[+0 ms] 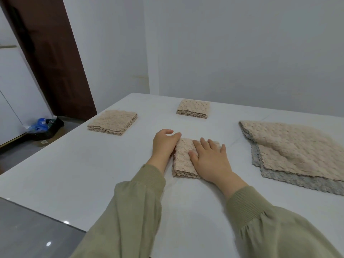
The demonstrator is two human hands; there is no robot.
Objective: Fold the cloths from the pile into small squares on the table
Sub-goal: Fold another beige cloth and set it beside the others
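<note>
A beige textured cloth [183,157], folded into a small thick square, lies at the middle of the white table [93,174]. My right hand [210,161] rests flat on its right half, fingers spread. My left hand [163,144] cups the cloth's left edge, fingertips touching the top corner. Two folded beige squares lie farther back: one at the left [113,122], one at the centre back [193,108]. The pile of unfolded cloths [290,149] sits at the right, a beige cloth on top of a grey one [297,180].
The table's left edge runs diagonally, with grey floor below it. A dark bag with blue bottles [44,125] lies on the floor by a brown door [54,58]. White walls stand behind the table.
</note>
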